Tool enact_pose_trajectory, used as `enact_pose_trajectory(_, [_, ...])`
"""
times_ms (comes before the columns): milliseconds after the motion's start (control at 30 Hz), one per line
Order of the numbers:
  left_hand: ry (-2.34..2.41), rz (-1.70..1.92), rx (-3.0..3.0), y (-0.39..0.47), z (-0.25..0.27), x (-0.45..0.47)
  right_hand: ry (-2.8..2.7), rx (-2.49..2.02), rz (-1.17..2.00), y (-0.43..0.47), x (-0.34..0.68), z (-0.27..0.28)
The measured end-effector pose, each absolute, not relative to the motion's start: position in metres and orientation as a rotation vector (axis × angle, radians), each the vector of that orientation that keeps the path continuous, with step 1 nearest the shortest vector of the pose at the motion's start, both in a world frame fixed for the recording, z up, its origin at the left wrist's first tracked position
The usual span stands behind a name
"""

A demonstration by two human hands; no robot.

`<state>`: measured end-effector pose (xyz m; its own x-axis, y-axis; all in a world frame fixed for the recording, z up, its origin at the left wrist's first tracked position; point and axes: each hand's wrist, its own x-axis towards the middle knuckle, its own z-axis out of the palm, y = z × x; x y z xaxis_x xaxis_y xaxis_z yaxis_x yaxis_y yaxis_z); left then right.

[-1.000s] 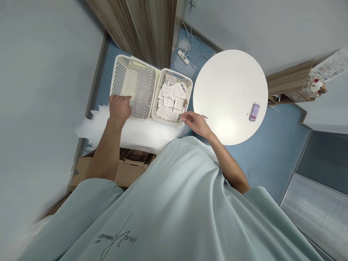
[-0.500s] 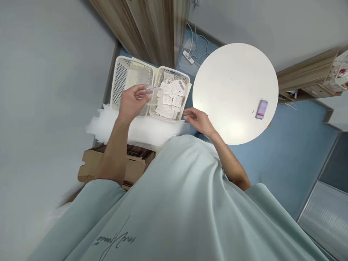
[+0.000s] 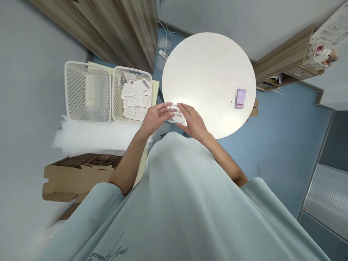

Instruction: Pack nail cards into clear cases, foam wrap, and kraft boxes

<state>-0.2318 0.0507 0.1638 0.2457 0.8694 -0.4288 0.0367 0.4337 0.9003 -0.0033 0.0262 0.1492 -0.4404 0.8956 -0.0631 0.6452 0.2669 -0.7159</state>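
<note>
A small clear plastic box point(image 3: 178, 116) is between my two hands, over the near left edge of the round white table point(image 3: 209, 72). My left hand point(image 3: 154, 119) grips its left side, with thumb and fingers closed on it. Around its right side curve the fingers and thumb of my right hand point(image 3: 194, 123). Something pale with faint reddish marks shows in or through the box; I cannot make out what. To the left, a white basket point(image 3: 117, 94) holds many printed paper slips point(image 3: 136, 98). Beside it, another white basket point(image 3: 70, 90) contains stacked clear plastic boxes point(image 3: 99, 96).
White foam sheets point(image 3: 92, 137) lie in front of the baskets, with cardboard boxes point(image 3: 78, 177) nearer me. A blurred purple item point(image 3: 240, 98) rests on the table's right side. Behind the table, a power strip point(image 3: 163, 54) and cables are on the floor. A wooden shelf point(image 3: 285, 58) stands right.
My left hand has carried the clear box right, from above the baskets to the table edge. My right hand has closed in on its right side. The camera view has shifted right.
</note>
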Motion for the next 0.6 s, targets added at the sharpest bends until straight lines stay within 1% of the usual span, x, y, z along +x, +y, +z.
enact_pose_trajectory(167, [1.182, 0.623, 1.006, 0.043, 0.159, -0.188, -2.167, -1.473, 0.995, 0.006, 0.04, 0.138])
enact_pose_trajectory(433, [1.193, 0.561, 1.057, 0.032, 0.146, -0.142, -2.094, -1.538, 1.038, -0.014, 0.082, 0.126])
enact_pose_trajectory(500, [1.182, 0.558, 1.065, 0.03, 0.146, -0.135, -2.027, -1.544, 1.08, -0.017, 0.092, 0.124])
enact_pose_trajectory(600, [1.095, 0.558, 1.063, 0.026, 0.144, -0.129, -1.838, -1.535, 1.224, -0.018, 0.106, 0.122])
